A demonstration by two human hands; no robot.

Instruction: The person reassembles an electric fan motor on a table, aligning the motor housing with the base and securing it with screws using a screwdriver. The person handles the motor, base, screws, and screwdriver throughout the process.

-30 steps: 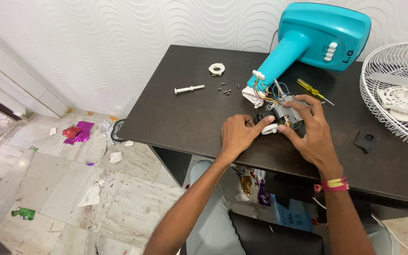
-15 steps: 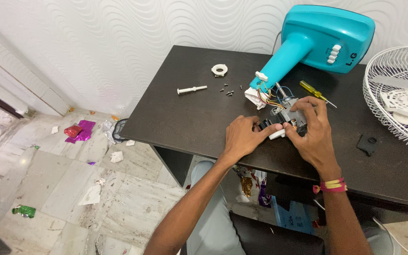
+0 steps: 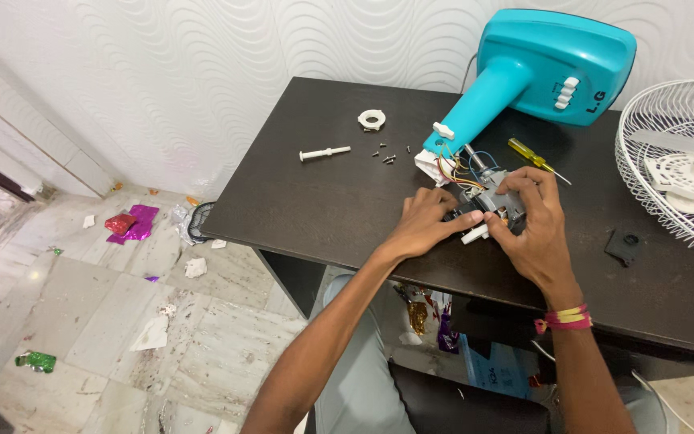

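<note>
A small fan motor (image 3: 487, 201) with coloured wires (image 3: 458, 170) lies on the dark table (image 3: 331, 201), wired to a turquoise fan base (image 3: 544, 68) lying on its side. My left hand (image 3: 427, 221) presses on the motor's near left side, fingers on a white part (image 3: 475, 234). My right hand (image 3: 532, 225) grips the motor from the right and over the top. Much of the motor is hidden under both hands.
A white ring (image 3: 371, 120), a white pin (image 3: 324, 152) and loose screws (image 3: 387, 153) lie to the left. A yellow screwdriver (image 3: 533, 157) sits behind the hands. A white fan grille (image 3: 676, 165) and a black piece (image 3: 625, 245) lie at right. Litter covers the floor (image 3: 82, 305).
Both hands stay on the motor; the fingers shifted slightly around it. The camera view moved a little.
</note>
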